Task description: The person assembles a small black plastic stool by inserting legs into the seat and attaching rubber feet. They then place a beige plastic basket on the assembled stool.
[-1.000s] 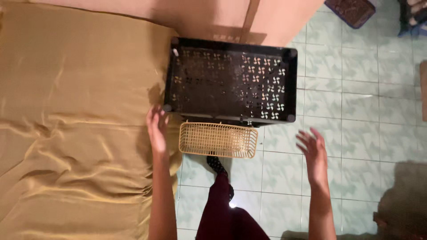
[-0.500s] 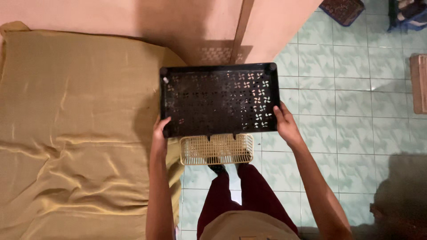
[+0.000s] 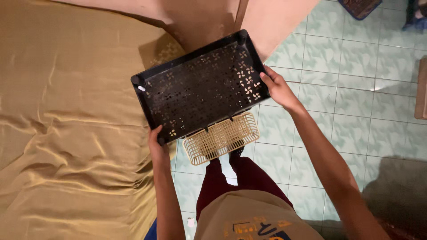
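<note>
Over on the left, the bed (image 3: 66, 133) lies under its rumpled golden sheet, much as it did a moment ago, though the view has swung so it now fills that whole side. Beside its edge the left hand (image 3: 156, 144) has its grip pinching the near-left corner of the black tray (image 3: 200, 86), fingers wrapped over the rim; a second ago that hand was only reaching for it, fingers spread. The tray, a shallow perforated rectangle, was square to the view half a second back; now it is turned at an angle, its left end nearer the bed and its far corner pointing toward the pink wall (image 3: 275, 22). Below its near edge the cream basket (image 3: 221, 138) shows, partly tucked under the tray, and it too sits slanted now. At the right, the right hand (image 3: 278, 89) has its grip pressed on the tray's right rim, above the green tiled floor (image 3: 356, 98).
</note>
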